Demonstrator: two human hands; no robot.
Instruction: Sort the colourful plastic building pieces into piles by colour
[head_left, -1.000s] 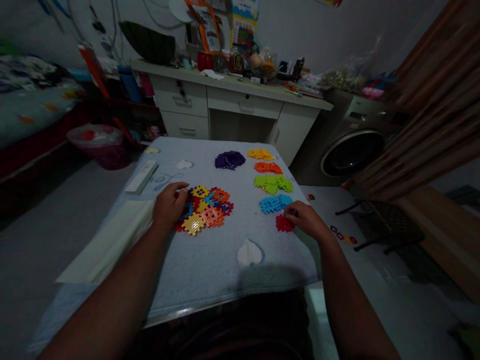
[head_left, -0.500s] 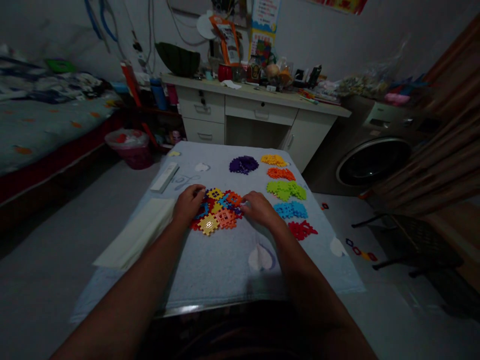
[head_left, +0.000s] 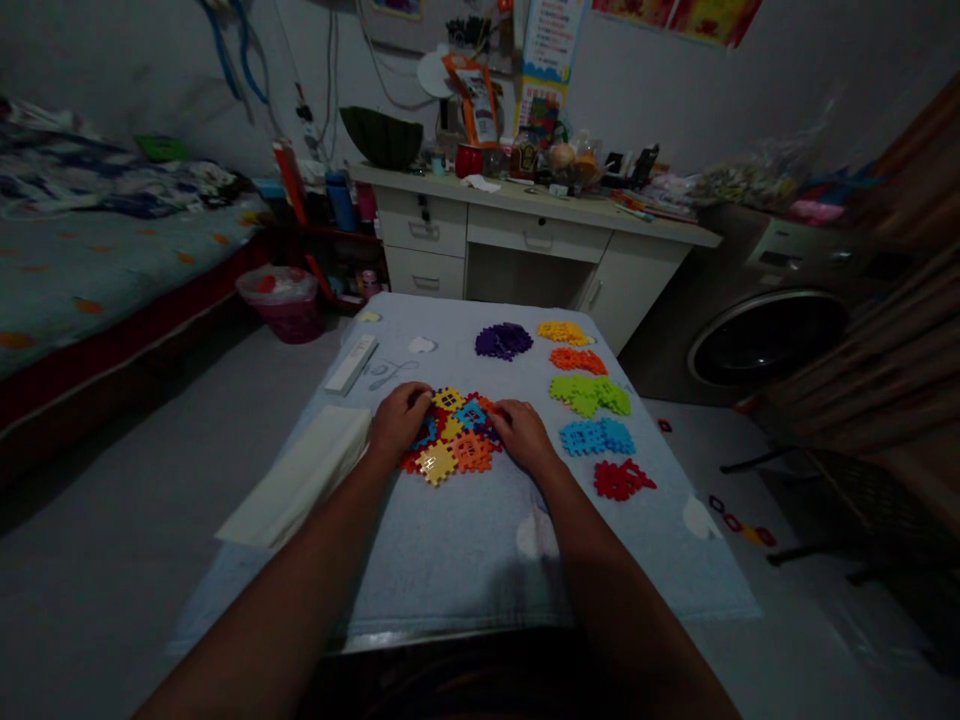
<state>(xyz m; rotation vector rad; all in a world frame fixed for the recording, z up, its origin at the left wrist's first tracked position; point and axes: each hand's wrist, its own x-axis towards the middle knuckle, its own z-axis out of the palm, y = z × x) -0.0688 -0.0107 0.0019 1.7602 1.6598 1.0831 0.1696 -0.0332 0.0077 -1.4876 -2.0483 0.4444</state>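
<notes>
A mixed pile of notched plastic building tiles (head_left: 452, 428) in yellow, blue, red, purple and orange lies in the middle of the cloth-covered table (head_left: 442, 560). At the pile's left edge is my left hand (head_left: 400, 422), fingers curled in; whatever they hold is hidden. My right hand (head_left: 523, 432) is at the right edge, its thumb and fingers closed on an orange tile (head_left: 487, 404). A blue tile (head_left: 471, 413) shows between the hands. Near the front of the pile lie a pale yellow tile (head_left: 436, 464) and a salmon tile (head_left: 472, 452).
Sorted tile heaps lie to the right and behind: purple (head_left: 504, 341), yellow (head_left: 562, 332), orange (head_left: 578, 360), green (head_left: 589, 395), blue (head_left: 597, 437), red (head_left: 622, 480). On the left are a folded white cloth (head_left: 300, 475) and a long white box (head_left: 352, 365). A desk (head_left: 536, 238) stands behind.
My right hand has taken hold of the orange tile and shifted it right, uncovering more of the blue tile. My left hand stays by the pile. The camera view has shifted slightly.
</notes>
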